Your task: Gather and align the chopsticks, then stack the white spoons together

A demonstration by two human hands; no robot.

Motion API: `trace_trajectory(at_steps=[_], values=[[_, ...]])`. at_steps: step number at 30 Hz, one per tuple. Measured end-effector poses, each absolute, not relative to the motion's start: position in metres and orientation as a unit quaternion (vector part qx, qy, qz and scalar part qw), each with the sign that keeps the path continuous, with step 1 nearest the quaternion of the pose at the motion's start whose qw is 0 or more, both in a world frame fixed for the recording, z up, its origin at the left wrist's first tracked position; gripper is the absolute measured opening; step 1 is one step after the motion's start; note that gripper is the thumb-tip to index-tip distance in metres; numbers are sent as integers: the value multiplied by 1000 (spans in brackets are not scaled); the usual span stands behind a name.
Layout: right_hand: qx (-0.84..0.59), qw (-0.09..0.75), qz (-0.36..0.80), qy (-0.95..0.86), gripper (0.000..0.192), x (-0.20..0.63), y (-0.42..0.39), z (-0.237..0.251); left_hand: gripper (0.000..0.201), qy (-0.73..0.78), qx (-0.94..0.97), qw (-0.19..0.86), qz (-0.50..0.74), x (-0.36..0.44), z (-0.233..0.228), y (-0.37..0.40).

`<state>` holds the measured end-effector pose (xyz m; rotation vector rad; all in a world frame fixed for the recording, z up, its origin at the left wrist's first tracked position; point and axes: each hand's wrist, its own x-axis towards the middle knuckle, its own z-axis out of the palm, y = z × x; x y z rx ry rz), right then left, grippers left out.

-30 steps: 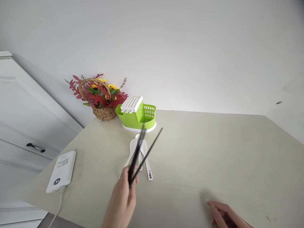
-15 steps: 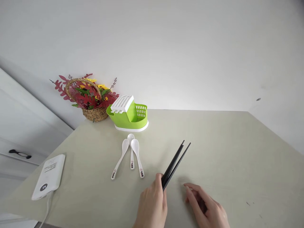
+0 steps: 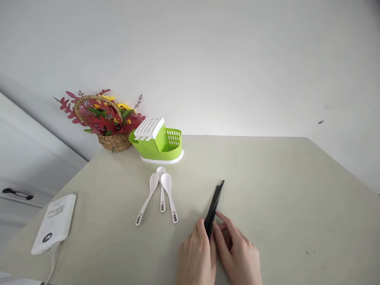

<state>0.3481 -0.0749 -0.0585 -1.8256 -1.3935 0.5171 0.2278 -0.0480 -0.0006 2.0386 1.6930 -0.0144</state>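
Note:
A bundle of black chopsticks (image 3: 214, 208) points up and away from me, its far tips gathered close together. My left hand (image 3: 197, 253) is closed around the near part of the bundle, hiding the lower ends. Against the bundle's right side, my right hand (image 3: 237, 251) has its thumb and index fingertips pressed to the sticks, the other fingers curled in. To the left, three white spoons (image 3: 170, 198) lie fanned on the table, their bowls meeting at the far end and printed marks on their handles.
Behind the spoons stands a green utensil holder (image 3: 158, 147) with a white lid and base. A wicker basket of artificial flowers (image 3: 114, 141) is beside it. A white power bank (image 3: 55, 223) with a cable lies at the table's left edge. A wall (image 3: 237, 79) rises behind the table.
My right hand has moved left to meet the chopsticks. The spread sticks have drawn together into a tighter, more upright bundle. The view has shifted slightly.

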Motion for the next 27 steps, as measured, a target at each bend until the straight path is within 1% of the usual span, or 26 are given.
trace_trajectory(at_steps=[4, 10, 16, 19, 23, 27], values=[[-713, 354, 189, -575, 38, 350, -69, -62, 43, 584, 788, 195, 17, 222, -5, -48], [-715, 339, 181, -584, 38, 349, -67, -65, 44, 568, 804, 150, 86, 213, -17, -50], [-726, 335, 175, -575, 39, 346, -68, -65, 52, 544, 825, 106, 113, 208, -30, -56], [-733, 336, 175, -565, 39, 342, -69, -63, 53, 537, 830, 87, 126, 206, -35, -58], [-747, 345, 162, -545, 41, 337, -70, -60, 54, 539, 828, 87, 130, 206, -38, -59], [-742, 354, 156, -548, 41, 336, -70, -59, 54, 550, 817, 124, 116, 205, -36, -59]])
